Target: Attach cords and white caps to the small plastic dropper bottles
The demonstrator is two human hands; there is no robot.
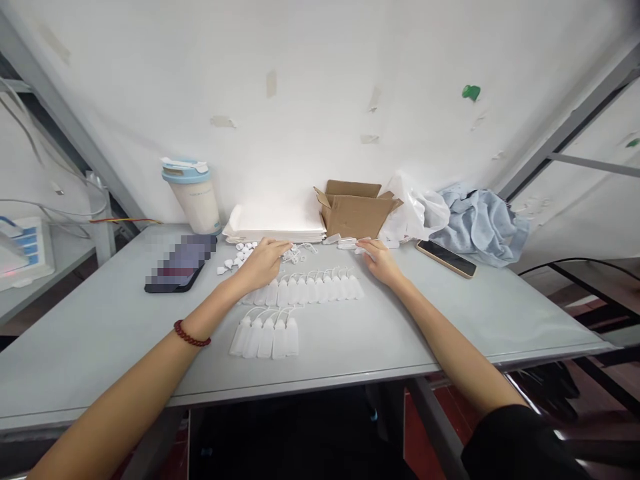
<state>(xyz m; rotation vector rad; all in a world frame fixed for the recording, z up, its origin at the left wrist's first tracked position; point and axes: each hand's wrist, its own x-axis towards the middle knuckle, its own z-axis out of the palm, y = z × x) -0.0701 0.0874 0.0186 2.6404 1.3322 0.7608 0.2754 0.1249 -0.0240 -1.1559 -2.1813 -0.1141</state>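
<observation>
Curled fingers point(367, 245) touch smooth, translucent plastic pieces point(346, 244) beside creased brown cardboard point(357, 215).

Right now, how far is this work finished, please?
Looks done: far row and near row of corded translucent pieces. In hand: left hand at white cords, right hand at loose translucent pieces; grip unclear. Apparently left: those cords and loose pieces.

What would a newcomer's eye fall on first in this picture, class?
Probably the neat rows of translucent plastic pieces with white loops, laid across the desk's middle. Next, the open cardboard box against the wall, and the blue-lidded cup standing at the back left.
</observation>
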